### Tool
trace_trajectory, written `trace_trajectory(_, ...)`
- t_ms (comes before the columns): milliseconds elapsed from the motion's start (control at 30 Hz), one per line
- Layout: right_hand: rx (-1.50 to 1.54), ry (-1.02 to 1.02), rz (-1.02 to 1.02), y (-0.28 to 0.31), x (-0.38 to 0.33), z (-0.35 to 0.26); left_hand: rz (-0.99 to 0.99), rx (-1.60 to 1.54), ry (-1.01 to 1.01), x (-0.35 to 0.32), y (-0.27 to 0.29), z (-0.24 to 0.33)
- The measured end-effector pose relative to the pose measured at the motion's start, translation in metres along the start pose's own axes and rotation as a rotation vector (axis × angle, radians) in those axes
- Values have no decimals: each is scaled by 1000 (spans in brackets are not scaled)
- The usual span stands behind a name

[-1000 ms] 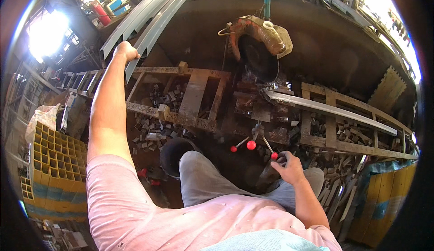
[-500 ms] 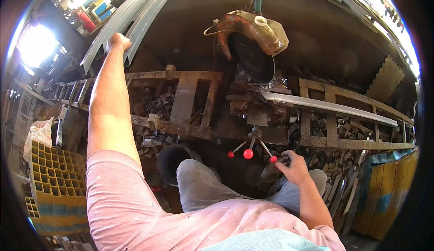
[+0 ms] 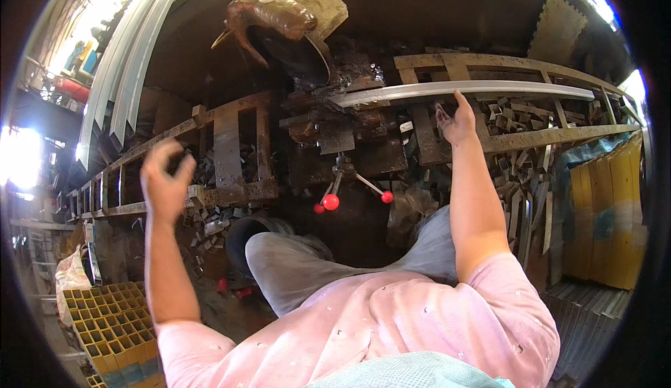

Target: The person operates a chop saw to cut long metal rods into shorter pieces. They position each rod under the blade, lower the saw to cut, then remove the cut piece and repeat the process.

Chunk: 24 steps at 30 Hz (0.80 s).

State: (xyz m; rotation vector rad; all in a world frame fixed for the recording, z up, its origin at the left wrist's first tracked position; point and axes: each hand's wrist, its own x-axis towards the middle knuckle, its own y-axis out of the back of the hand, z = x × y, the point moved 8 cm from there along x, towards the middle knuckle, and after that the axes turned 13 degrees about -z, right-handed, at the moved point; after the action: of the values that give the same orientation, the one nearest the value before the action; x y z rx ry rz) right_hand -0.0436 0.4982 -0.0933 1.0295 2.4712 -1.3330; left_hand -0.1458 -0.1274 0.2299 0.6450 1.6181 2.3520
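My left hand (image 3: 166, 182) is raised over the left rack, a little blurred, its curved fingers apart with nothing between them. On the right, my right hand (image 3: 459, 121) has its fingers spread at the near edge of a long silvery metal bar (image 3: 482, 90); one fingertip meets the bar's edge or lies just beside it. The bar's left end sits by the clamp of a cut-off saw, whose dark round blade (image 3: 297, 56) is under a stained guard (image 3: 269, 16). In front of my knees a clamp handle (image 3: 338, 168) carries red ball knobs (image 3: 330, 202).
Long metal profiles (image 3: 129, 73) lean at the upper left. Slatted racks (image 3: 234, 147) flank the saw, with short metal offcuts (image 3: 528, 119) beneath. Yellow square tubes (image 3: 115, 321) are stacked at lower left, yellow bundles (image 3: 604, 213) at right. A dark bucket (image 3: 241, 238) stands beside my knee.
My left hand has let go of the long profiles and come down nearer. My right hand has left the red knob and reached out to the metal bar. The view has shifted right.
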Motion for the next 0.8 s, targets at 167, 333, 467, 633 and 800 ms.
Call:
trace_trajectory(167,117,-46,-148,-6,39,9,-198,-158,178,-133,-72,4)
trace_trajectory(333,156,19,-108,-10,44,7,-240,-196,373,-198,-91,15)
trace_trajectory(467,135,68,-86,-30,12,-29,-276,-189,315,-198,-97,42)
trace_trajectory(633,-30,55,112,17,11,-35,-331,-154,70,-155,-117,114)
trace_trajectory(800,-118,171,208,28,-28,-37,-283,-109,-313,-94,-140,226)
